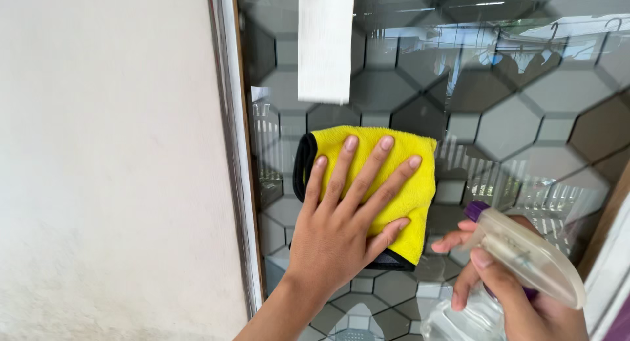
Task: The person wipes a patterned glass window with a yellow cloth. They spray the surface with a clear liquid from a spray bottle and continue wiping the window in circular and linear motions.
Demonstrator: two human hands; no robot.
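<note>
My left hand (341, 223) lies flat, fingers spread, pressing a folded yellow cloth (413, 183) with a black edge against a glass pane (525, 118) patterned with hexagon shapes. My right hand (518, 295) is at the lower right, wrapped around a clear spray bottle (525, 262) with a translucent trigger head and a purple nozzle. The bottle's nozzle points toward the glass, just right of the cloth. The lower part of the bottle runs off the bottom edge.
A metal window frame (239, 183) runs vertically left of the glass, beside a plain pale wall (105, 164). A white strip (325, 42) hangs against the top of the pane. A wooden and white frame edge (613, 249) shows at the right.
</note>
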